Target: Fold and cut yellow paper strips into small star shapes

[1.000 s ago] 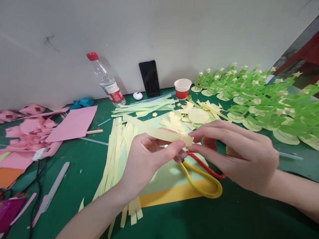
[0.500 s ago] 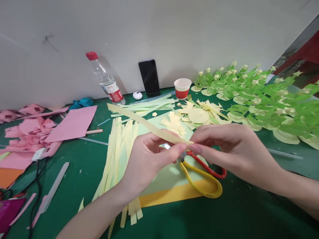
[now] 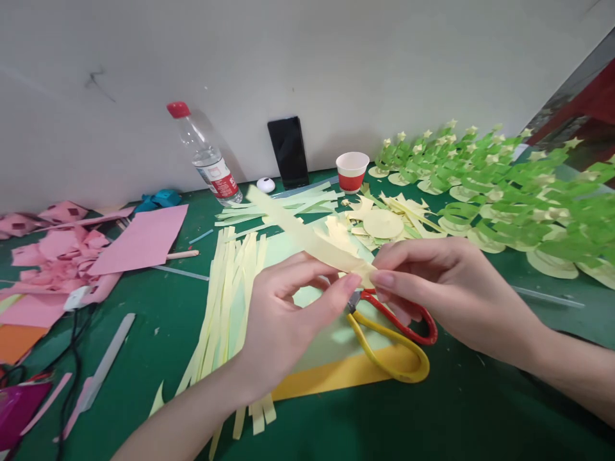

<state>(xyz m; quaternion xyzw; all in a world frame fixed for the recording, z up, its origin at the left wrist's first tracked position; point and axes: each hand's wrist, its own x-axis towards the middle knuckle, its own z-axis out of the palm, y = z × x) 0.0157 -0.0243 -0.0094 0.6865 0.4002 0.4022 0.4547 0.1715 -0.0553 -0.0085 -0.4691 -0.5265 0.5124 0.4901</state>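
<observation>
1. The green table [image 3: 461, 416] spans the workspace; at its right stand crowded green paper spirals [image 3: 509, 186] topped with pale stars.
2. Before the person, a pale green sheet [image 3: 317, 349] lies flat, loose yellow strips [image 3: 223, 301] heaped along its left side.
3. The left hand [image 3: 293, 320] pinches narrowly, thumb against fingers, on a pale yellow strip [image 3: 317, 246] held above the sheet, its long free length slanting up and away to the left.
4. The right hand [image 3: 442, 288] also pinches narrowly, gripping that strip's near end just beside the left thumb.
5. Scissors [image 3: 354, 302] lie beneath the hands.
6. Smallest is the strip's short end [image 3: 364, 274], between both thumbs. The step in hand appears to be folding or tightening it; the next move likely calls for steady left support while the right fingertips press it flat, without tearing.
</observation>
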